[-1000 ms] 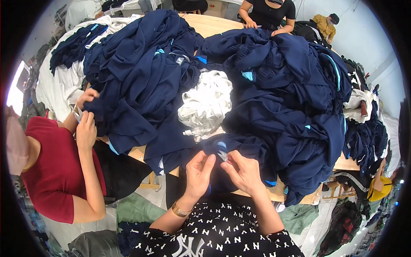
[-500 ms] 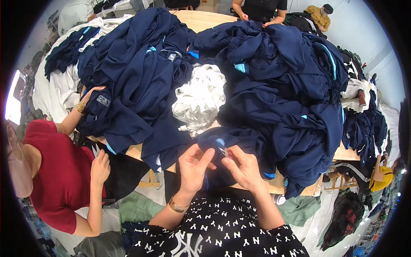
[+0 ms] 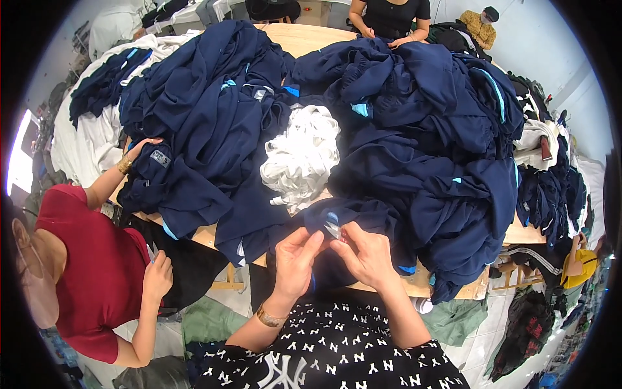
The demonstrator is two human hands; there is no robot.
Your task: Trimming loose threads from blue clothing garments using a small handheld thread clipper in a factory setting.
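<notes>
Low in front of me, my right hand [image 3: 369,256] is closed around a small pair of thread snips [image 3: 333,229], its pale blades pointing up and to the left. Close beside it, my left hand [image 3: 297,259] pinches with thumb and forefinger at the edge of a navy garment [image 3: 369,211]. A light blue patch on this cloth shows just above the blades. The fingers partly cover the spot where snips and cloth come together, so I cannot tell whether they touch.
Navy garments lie heaped at left [image 3: 201,104] and right [image 3: 427,142] on the wooden table [image 3: 304,34]. White strips [image 3: 301,152] are piled between. A co-worker in red [image 3: 97,259] at left holds pointed snips. Another person in black [image 3: 392,19] stands at the far side.
The snips' blades have swung up and left and show more plainly. My left fingers have shifted slightly. The co-worker's hand with snips has moved a little lower and to the right.
</notes>
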